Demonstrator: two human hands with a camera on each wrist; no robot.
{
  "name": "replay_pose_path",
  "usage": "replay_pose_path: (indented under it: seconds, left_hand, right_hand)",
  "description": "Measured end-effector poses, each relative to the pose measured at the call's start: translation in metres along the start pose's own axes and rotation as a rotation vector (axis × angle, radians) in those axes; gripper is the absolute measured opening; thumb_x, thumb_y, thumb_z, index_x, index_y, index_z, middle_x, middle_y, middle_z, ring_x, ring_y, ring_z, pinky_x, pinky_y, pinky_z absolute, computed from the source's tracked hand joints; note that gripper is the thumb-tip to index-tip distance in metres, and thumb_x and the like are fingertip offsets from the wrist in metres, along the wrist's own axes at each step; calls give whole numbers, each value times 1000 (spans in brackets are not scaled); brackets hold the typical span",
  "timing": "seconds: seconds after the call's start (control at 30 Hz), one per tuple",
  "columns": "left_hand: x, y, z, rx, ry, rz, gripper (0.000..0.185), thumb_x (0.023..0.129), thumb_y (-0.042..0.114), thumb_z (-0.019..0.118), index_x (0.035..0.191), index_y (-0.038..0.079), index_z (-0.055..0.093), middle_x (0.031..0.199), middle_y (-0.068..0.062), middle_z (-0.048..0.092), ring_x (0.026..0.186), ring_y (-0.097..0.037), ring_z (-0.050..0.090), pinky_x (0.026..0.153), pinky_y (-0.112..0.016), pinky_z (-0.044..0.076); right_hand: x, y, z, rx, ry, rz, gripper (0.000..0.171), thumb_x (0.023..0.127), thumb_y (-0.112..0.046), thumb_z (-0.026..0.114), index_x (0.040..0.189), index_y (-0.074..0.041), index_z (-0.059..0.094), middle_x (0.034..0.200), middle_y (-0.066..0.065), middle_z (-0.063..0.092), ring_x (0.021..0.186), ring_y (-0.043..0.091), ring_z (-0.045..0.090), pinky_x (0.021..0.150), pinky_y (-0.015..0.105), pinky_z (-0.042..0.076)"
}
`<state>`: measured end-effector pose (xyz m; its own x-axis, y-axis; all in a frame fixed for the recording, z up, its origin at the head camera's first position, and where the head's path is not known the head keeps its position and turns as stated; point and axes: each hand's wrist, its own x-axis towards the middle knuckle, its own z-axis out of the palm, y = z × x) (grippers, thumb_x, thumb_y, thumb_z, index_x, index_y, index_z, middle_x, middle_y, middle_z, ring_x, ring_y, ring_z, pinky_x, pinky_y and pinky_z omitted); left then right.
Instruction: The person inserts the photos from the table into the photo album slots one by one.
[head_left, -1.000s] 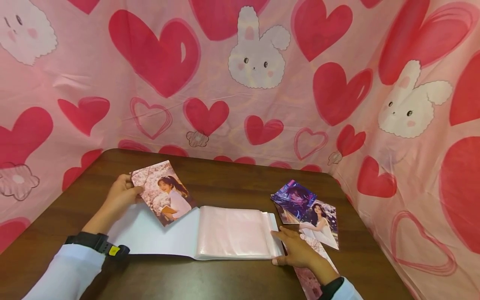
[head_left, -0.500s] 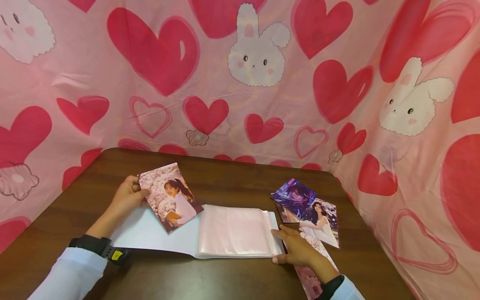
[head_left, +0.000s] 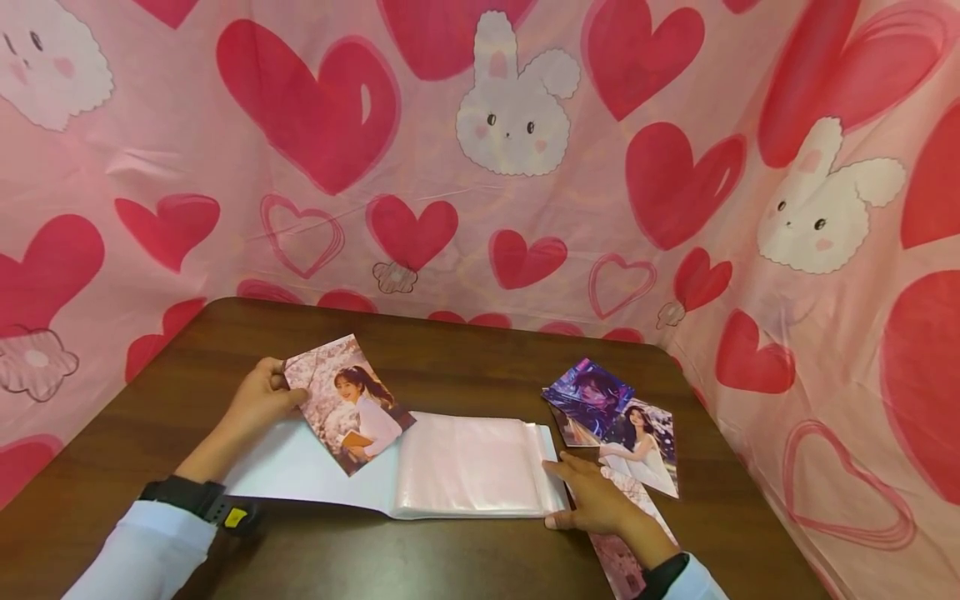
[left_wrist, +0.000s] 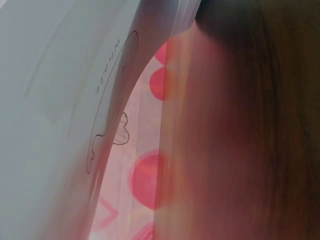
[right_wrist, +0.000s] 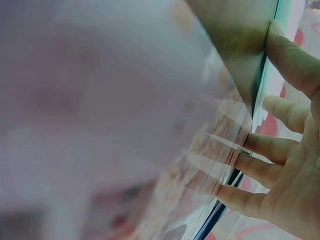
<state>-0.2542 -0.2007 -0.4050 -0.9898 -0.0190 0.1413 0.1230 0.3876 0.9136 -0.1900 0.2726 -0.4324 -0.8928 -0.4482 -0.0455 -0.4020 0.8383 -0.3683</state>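
A photo card [head_left: 351, 408] with a woman among pink blossoms is pinched at its left edge by my left hand [head_left: 262, 400]. It is tilted above an open photo album [head_left: 322, 471], partly covering the white left cover. On the album's right side lie clear, pinkish plastic sleeves [head_left: 468, 462]. My right hand [head_left: 596, 496] rests at the right edge of the album, fingers spread and fairly straight. In the right wrist view, the fingers [right_wrist: 272, 147] of that hand lie along the edge of glossy cards. The left wrist view shows the album's cover [left_wrist: 60, 120] with a line drawing; no hand appears there.
To the right of the album lie loose photo cards: a purple-blue one [head_left: 588, 396], one of a woman in white [head_left: 641, 450], and a pink blossom one [head_left: 618, 562] partly under the right hand. A heart-patterned cloth [head_left: 420, 167] hangs behind the brown table [head_left: 450, 367].
My left hand has carried the photo card a little to the right and slightly toward me, nearer the sleeves. The right hand has stayed in place at the album's edge.
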Motion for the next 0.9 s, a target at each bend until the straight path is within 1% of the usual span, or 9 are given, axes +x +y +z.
replay_pose_path:
  seconds: [0.1,0.2,0.27,0.33,0.43,0.5,0.7,0.77,0.9]
  left_hand:
    - [-1,-3,-2,-66,-13,14,53,83,-2,60,125,-10,28,115,-38,48,83,-23,57,63,-31,54]
    - [-3,-6,-5,-124,-22,30,58,85,-1,59,133,-8,26,117,-37,46,82,-19,59,62,-35,54]
    - [-4,-7,-6,-142,-17,29,52,88,1,57,132,-8,31,113,-35,49,77,-15,60,61,-35,54]
    - [-6,-8,-8,-144,-5,17,44,89,3,56,127,-10,36,106,-30,54,72,-11,60,60,-34,54]
    - [-8,-7,-12,-153,9,2,35,90,2,56,120,-12,43,95,-21,58,69,-11,60,60,-33,54]
    - [-10,-6,-14,-128,13,-1,34,89,2,56,117,-13,45,90,-17,59,68,-11,59,60,-32,54]
    - [-17,-2,-22,18,-7,-7,40,85,4,61,120,-13,50,90,-16,61,66,-12,55,56,-26,51]
    - [-20,-1,-24,50,-32,-30,42,84,6,62,121,-12,51,87,-14,61,65,-14,54,55,-26,50]
    - [-25,-1,-28,61,-97,-75,41,85,7,61,119,-15,52,84,-11,60,65,-18,53,55,-27,50]
  right_hand:
    - [0,-1,0,5,-5,2,77,71,-39,79,131,-2,49,134,35,35,118,55,34,87,69,30]
    - [-1,-1,0,6,-6,4,77,71,-39,79,131,-2,49,134,35,35,118,55,33,87,69,30]
    - [-1,-2,0,3,-4,5,77,71,-39,79,131,-2,49,134,34,35,118,55,34,87,69,30]
    - [-1,-2,0,3,-1,5,76,71,-39,79,131,-2,49,134,34,36,118,55,34,87,69,30]
    - [0,-1,0,2,2,3,76,71,-38,79,131,-2,49,134,34,36,118,55,34,87,69,30]
    - [0,-1,0,1,2,3,76,70,-38,79,131,-2,49,134,34,36,118,55,34,86,69,31]
    - [0,-1,0,3,-4,13,77,70,-38,79,131,-2,49,134,34,36,118,55,34,87,69,30]
    - [0,-2,0,10,-7,16,77,70,-38,79,131,-2,49,135,34,35,119,55,33,88,69,29]
    - [0,-2,0,15,-8,13,77,70,-37,80,131,-2,49,134,35,35,118,55,33,88,69,29]
